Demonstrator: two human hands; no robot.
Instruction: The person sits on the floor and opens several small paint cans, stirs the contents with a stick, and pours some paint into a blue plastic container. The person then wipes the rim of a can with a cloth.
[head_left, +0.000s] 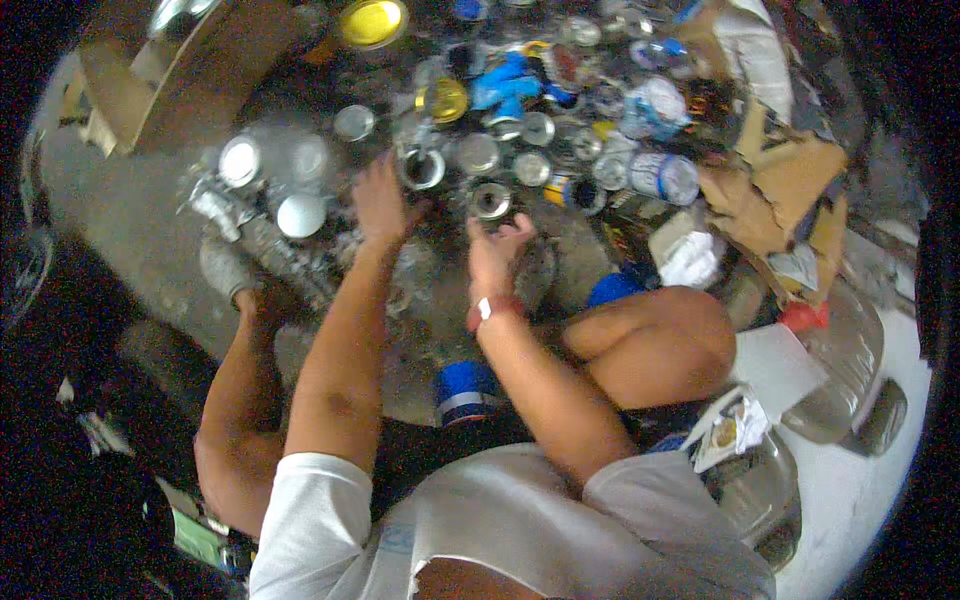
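Observation:
My left hand [382, 205] reaches forward over the floor, blurred, its fingers stretched out beside an open-topped can [424, 170]. I see nothing held in it. My right hand [496, 255], with a red band on the wrist, is just below another metal can [490, 200]. Its thumb and fingers are apart near that can; whether they touch it I cannot tell. More silvery cans [478, 153] stand and lie close in front of both hands. Left of my left hand are a white-topped can [301, 215] and another pale can [239, 161].
Blue gloves [505, 85], a yellow-topped tin [372, 22] and a white-and-blue can [664, 178] lie among the heap. Torn cardboard [775, 195] lies at the right, a cardboard box [125, 95] at far left. My bent legs frame the floor. A blue can [466, 390] stands between them.

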